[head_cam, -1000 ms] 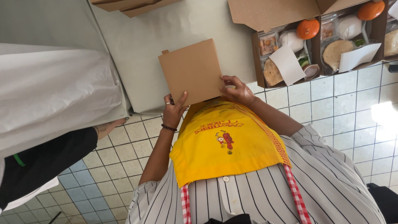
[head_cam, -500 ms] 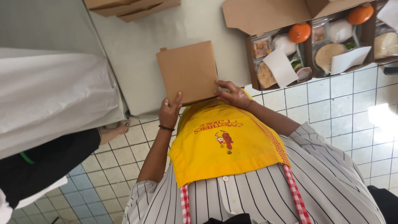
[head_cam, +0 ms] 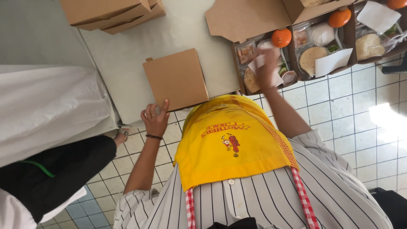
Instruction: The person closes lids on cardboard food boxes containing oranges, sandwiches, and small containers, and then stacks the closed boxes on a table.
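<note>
Left hand (head_cam: 156, 118) rests open-fingered against the closed cardboard box (head_cam: 177, 79) at the surface's near edge, steadying it; right hand (head_cam: 268, 63), blurred, reaches into an open meal box (head_cam: 260, 63), grip unclear.

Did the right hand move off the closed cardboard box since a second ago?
Yes. The right hand has left the closed cardboard box and reached over to the open meal box, beside the orange. The left hand stays at the closed box's near edge.

Matt cardboard box (head_cam: 177, 79); cloth apron (head_cam: 231, 142)
</note>
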